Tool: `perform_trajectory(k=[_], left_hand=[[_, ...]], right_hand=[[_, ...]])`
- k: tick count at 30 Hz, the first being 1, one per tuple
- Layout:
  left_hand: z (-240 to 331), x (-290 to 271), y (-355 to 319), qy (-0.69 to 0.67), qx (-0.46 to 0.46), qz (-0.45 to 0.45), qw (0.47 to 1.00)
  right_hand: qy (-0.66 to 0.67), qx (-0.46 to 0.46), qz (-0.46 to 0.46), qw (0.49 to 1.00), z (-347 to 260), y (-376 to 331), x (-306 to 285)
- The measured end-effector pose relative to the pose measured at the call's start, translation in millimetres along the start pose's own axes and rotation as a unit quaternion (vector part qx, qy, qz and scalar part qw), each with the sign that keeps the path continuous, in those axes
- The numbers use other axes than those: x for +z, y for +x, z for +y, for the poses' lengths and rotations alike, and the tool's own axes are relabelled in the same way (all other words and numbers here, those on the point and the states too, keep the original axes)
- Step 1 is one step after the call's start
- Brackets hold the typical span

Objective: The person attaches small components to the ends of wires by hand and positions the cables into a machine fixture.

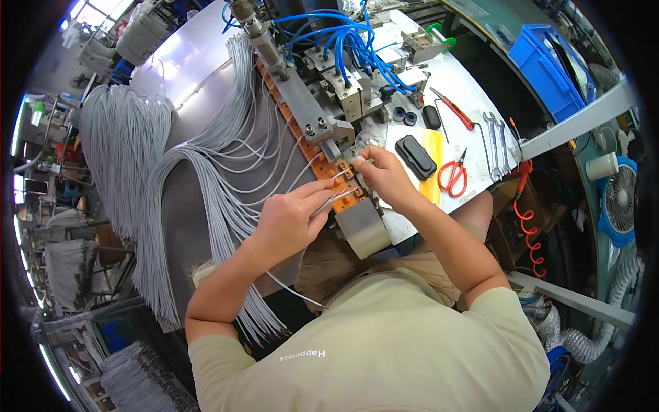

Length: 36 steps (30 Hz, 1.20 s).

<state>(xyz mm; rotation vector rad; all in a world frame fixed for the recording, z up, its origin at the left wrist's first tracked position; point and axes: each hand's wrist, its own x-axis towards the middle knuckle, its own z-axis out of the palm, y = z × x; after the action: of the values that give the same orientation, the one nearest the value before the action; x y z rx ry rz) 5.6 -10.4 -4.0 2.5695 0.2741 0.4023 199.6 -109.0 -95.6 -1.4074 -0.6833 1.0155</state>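
My left hand (292, 214) is closed around a grey cable (338, 198), with its fingertips at the near end of a row of orange fixture blocks (349, 199). Just across the blocks, my right hand (384, 175) pinches with thumb and forefinger. Whatever lies between those fingertips is too small to make out. More grey cables (240, 145) run from the row of blocks leftward into a thick bundle (195, 161) that hangs over the table's near edge. A metal machine (302, 103) with blue air hoses (343, 38) stands over the far part of the row.
Right of the blocks, a white tabletop holds red-handled scissors (453, 177), a black case (415, 156) on yellow paper (432, 147), spanners (495, 141) and red-handled pliers (456, 112). A blue bin (546, 69), a fan (619, 199) and a coiled red hose (528, 233) are farther right.
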Motion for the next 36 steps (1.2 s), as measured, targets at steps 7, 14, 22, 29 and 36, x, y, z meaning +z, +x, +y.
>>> perform_trajectory(k=[7, 14, 22, 29, 36], left_hand=[[-7, -12, 1, -0.187, -0.203, -0.023, 0.961], [-14, -5, 1, -0.361, -0.208, -0.043, 0.908], [-4, -4, 0, -0.264, -0.150, 0.023, 0.952], [-4, -7, 0, -0.272, -0.190, 0.036, 0.943], [-2, -7, 1, -0.252, -0.189, 0.035, 0.948]], right_hand=[[0.005, 0.005, 0.072, 0.997, -29, -24, 1], [-0.205, -0.271, 0.056, 0.939, -36, -58, 24], [-0.216, -0.247, 0.019, 0.945, -51, -59, 32], [-0.218, -0.258, 0.024, 0.941, -54, -59, 37], [-0.246, -0.282, 0.018, 0.927, -50, -56, 37]])
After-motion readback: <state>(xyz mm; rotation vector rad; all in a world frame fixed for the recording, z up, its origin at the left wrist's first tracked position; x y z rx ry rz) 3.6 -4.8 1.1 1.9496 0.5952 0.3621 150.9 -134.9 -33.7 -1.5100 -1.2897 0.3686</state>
